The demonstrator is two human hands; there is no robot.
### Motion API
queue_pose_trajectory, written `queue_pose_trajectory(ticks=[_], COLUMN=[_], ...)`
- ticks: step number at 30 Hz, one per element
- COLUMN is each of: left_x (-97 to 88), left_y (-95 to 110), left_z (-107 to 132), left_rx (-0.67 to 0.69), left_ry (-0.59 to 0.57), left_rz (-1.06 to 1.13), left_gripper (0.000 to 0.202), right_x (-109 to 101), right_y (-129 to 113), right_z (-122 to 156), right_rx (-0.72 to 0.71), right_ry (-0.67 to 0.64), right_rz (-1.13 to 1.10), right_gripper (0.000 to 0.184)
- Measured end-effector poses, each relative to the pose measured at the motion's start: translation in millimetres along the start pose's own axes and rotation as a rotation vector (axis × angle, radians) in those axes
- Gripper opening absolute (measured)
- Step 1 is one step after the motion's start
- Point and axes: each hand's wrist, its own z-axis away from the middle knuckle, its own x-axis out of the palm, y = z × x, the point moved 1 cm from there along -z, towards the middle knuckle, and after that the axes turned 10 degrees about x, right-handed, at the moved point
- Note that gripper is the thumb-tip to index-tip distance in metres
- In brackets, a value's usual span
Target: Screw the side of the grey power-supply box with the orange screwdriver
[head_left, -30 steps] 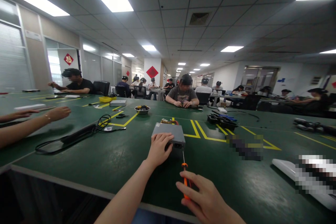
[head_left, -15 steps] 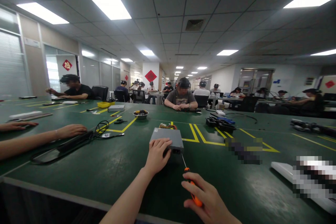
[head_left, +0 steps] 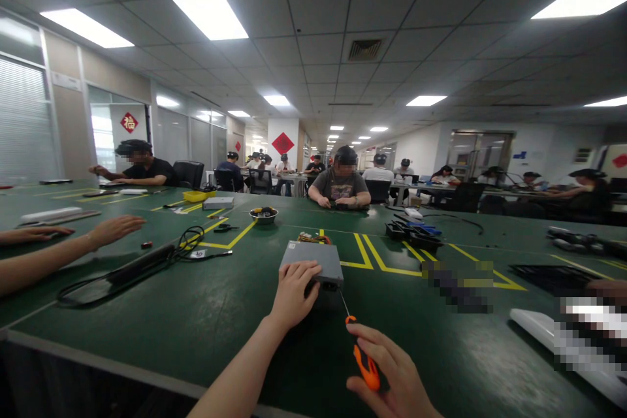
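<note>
A grey metal computer power supply (head_left: 316, 260) lies on the green table in front of me, its bundled coloured wires (head_left: 313, 238) at the far side. My left hand (head_left: 296, 287) grips its near left part, fingers across the top and thumb down at the near face by the black socket. A screwdriver (head_left: 365, 366) with an orange and black handle is in my right hand (head_left: 386, 366), fingers and thumb around the handle. Its thin shaft slants up to the near right corner of the power supply. The exact spot where the tip rests is too small to make out.
At left, a co-worker's hand (head_left: 115, 228) hovers near a black bar with a cable (head_left: 142, 268) and a small red piece (head_left: 146, 245). Beyond stand a metal bowl (head_left: 263, 219) and black trays (head_left: 414, 233). A white object (head_left: 539, 333) lies at right.
My right hand's fingers have shifted on the screwdriver handle, which shows more. The co-worker's hand at left has lifted off the black bar. A dark flat panel and another hand have appeared at right.
</note>
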Motion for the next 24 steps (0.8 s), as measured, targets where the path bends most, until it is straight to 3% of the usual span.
queue_pose_trajectory(ticks=[9,18,24], left_x=[-0.5,0.0,-1.4], left_y=[-1,-2,0], left_z=[0,1,0], left_rx=[-0.006,-0.022,-0.014], left_ry=[-0.019,-0.03,-0.027], left_rz=[0.0,-0.004,-0.022], left_gripper=[0.03,0.03,0.03], right_x=[-6,2,-2], right_y=[-10,0,-7], right_z=[-2,9,4], right_rx=[-0.033,0.127,0.144], right_ry=[-0.153,-0.029,-0.16], right_rz=[0.017,-0.12,-0.161], right_gripper=[0.035,0.027,0.032])
